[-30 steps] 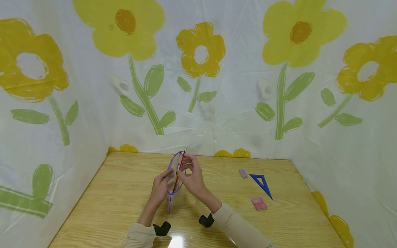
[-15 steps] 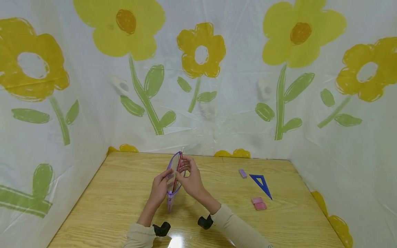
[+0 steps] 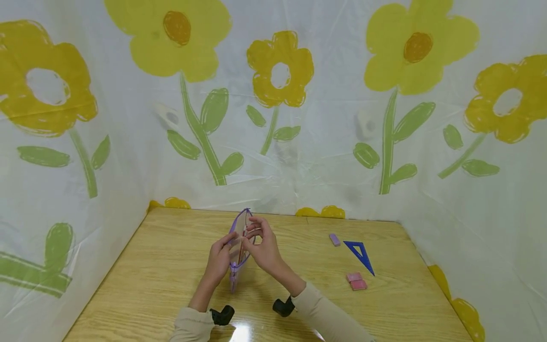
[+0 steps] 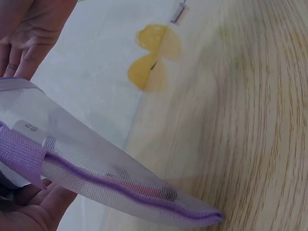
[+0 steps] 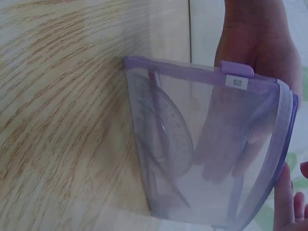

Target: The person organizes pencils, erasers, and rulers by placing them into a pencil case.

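Note:
A lilac-edged mesh zipper pouch stands open-mouthed above the table. My left hand grips its left side. In the right wrist view, a clear protractor and other slim items show through the mesh of the pouch. The dark red pencil leans inside the pouch mouth. My right hand is at the right rim, fingers loosely bent around the opening; its fingertips lie close to the pencil, partly hidden. In the left wrist view, a reddish item shows low in the mesh.
On the table to the right lie a purple eraser, a blue set square and two pink erasers side by side. A flower-printed white curtain closes off the back and sides.
The pencil has slid down into the pouch; its pale end no longer sticks out above the rim. Both hands stay almost where they were.

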Demonstrator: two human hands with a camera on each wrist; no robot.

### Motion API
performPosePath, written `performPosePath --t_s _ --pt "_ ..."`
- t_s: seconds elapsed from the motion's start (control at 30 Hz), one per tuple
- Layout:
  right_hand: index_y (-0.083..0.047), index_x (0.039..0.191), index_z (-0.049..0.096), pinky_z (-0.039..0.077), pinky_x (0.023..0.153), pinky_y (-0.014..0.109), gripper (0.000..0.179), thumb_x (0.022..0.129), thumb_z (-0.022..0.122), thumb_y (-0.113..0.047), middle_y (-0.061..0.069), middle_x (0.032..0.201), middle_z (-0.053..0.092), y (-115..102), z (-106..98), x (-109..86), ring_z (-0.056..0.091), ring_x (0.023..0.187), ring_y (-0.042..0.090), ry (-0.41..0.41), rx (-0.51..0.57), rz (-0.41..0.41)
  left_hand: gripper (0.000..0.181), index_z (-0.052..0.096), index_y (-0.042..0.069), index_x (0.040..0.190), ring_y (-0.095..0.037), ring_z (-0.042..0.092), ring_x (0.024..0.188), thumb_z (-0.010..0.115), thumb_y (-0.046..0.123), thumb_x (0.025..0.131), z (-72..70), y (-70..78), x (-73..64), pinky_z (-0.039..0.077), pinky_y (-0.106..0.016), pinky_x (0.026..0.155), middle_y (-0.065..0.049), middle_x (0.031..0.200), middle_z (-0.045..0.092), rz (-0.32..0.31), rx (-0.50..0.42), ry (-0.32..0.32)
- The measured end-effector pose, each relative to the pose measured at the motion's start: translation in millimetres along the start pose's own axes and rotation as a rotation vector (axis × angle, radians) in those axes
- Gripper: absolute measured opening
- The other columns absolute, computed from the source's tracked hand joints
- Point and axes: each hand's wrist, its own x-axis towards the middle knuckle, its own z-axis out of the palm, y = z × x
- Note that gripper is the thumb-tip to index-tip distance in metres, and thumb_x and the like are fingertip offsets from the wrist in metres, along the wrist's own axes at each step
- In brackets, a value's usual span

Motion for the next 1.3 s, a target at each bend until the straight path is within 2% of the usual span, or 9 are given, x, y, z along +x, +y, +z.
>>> performPosePath --t_s 0.1,0.23,0.4,0.6,0.7,0.8,0.93,1.03,1.3 --pt "0.005 0.138 0.047 0.065 0.063 0.032 0.05 0.092 0.063 0.012 0.029 0.116 0.054 16 -3 -0.2 0.063 0.093 0.036 0.041 0.019 0.014 0.047 0.035 -0.02 0.146 -0.051 0.043 0.139 0.024 -0.004 0.104 0.7 1.1 -1.2 0.046 -0.056 0.111 -0.038 0.15 0.04 -0.008 -0.017 0.007" --pt "0.001 0.138 0.048 0.066 0.07 0.046 0.049 0.092 0.063 0.012 0.029 0.116 0.053 28 -15 -2.9 0.063 0.091 0.022 0.074 0.074 0.033 0.047 0.036 -0.02 0.146 -0.051 0.044 0.138 0.024 -0.004 0.103 0.7 1.0 -1.3 0.047 -0.055 0.111 -0.037 0.15 0.04 -0.014 -0.014 0.015" --pt "-0.002 0.137 0.049 0.067 0.071 0.04 0.048 0.093 0.064 0.009 0.034 0.117 0.05 33 -37 -13.0 0.062 0.088 0.015 0.096 0.095 0.045 0.047 0.037 -0.019 0.145 -0.05 0.045 0.138 0.024 -0.004 0.103 1.7 1.3 0.9 0.046 -0.056 0.112 -0.036 0.15 0.041 -0.019 -0.001 0.02" --pt "-0.003 0.139 0.05 0.065 0.074 0.049 0.049 0.094 0.066 0.007 0.021 0.114 0.055 41 -65 -32.2 0.064 0.087 0.016 0.126 0.082 0.06 0.047 0.037 -0.019 0.146 -0.05 0.045 0.138 0.024 -0.004 0.103 2.0 3.0 0.2 0.046 -0.055 0.112 -0.037 0.15 0.041 -0.022 -0.014 0.022" --pt "-0.002 0.139 0.051 0.066 0.074 0.044 0.048 0.094 0.066 0.004 0.022 0.115 0.056 45 -77 -41.9 0.065 0.087 0.016 0.122 0.064 0.058 0.047 0.038 -0.019 0.145 -0.049 0.045 0.138 0.024 -0.004 0.103 1.2 2.0 0.7 0.046 -0.054 0.112 -0.036 0.15 0.041 -0.019 -0.005 0.028" --pt "0.0 0.134 0.057 0.066 0.074 0.042 0.04 0.095 0.066 0.003 0.028 0.114 0.057 51 -88 -50.1 0.065 0.088 0.014 0.115 0.033 0.058 0.047 0.039 -0.018 0.145 -0.049 0.046 0.137 0.025 -0.003 0.104 0.7 0.7 2.1 0.046 -0.054 0.112 -0.036 0.15 0.042 -0.017 0.001 0.034" --pt "0.002 0.121 0.066 0.065 0.073 0.031 0.026 0.096 0.067 -0.001 0.032 0.109 0.062 60 -99 -60.9 0.065 0.089 0.01 0.101 -0.031 0.057 0.045 0.04 -0.019 0.144 -0.049 0.047 0.136 0.026 -0.002 0.104 -0.1 -0.7 3.5 0.047 -0.053 0.111 -0.036 0.15 0.042 -0.012 0.003 0.04" --pt "0.002 0.116 0.068 0.061 0.074 0.021 0.02 0.097 0.067 -0.004 0.031 0.106 0.066 64 -106 -68.4 0.066 0.091 0.009 0.078 -0.067 0.067 0.045 0.04 -0.02 0.144 -0.051 0.046 0.136 0.027 -0.003 0.104 -1.4 -0.8 2.4 0.046 -0.054 0.11 -0.037 0.149 0.042 -0.009 -0.007 0.044" --pt "-0.001 0.118 0.068 0.061 0.08 0.021 0.022 0.097 0.067 -0.007 0.033 0.11 0.064 70 -130 -82.3 0.065 0.096 0.009 0.064 -0.06 0.144 0.047 0.036 -0.019 0.147 -0.049 0.044 0.139 0.024 -0.004 0.104 -3.6 -1.6 -0.2 0.044 -0.056 0.113 -0.036 0.152 0.039 -0.03 -0.019 0.012"
